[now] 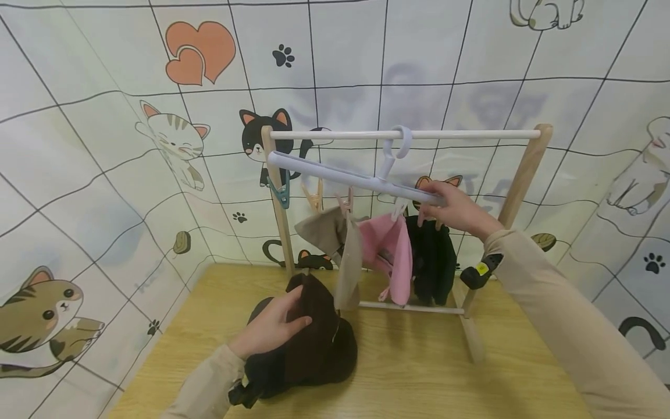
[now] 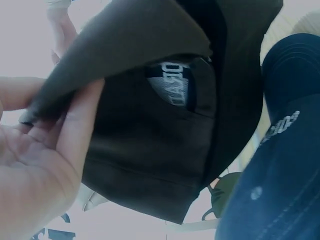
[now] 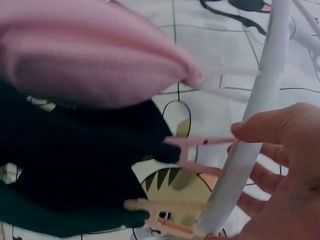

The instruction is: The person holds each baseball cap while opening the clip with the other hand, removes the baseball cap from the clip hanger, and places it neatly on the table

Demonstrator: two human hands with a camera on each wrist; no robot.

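Observation:
In the head view my left hand (image 1: 272, 327) holds a dark brown cap (image 1: 316, 326) above the table. Its thumb and fingers pinch the cap's edge in the left wrist view, where the brown cap (image 2: 145, 135) shows a rear opening with lettering visible through it. My right hand (image 1: 460, 210) grips the right end of a pale lavender clip hanger (image 1: 335, 173), thumb in front and fingers behind. The hanger hooks over a rod and tilts down to the right. From its clips hang a beige cap (image 1: 349, 267), a pink cap (image 1: 400, 259) and a blackish-green cap (image 1: 433, 262).
A white rod (image 1: 471, 134) tops the wooden rack (image 1: 523, 174). On the left, a blue clip (image 1: 282, 191) and a peach clip (image 1: 314, 196) hold nothing. Dark caps (image 1: 346, 349) lie on the wooden table (image 1: 408, 372) under my left hand. A cat-patterned sheet (image 1: 356, 52) stands behind.

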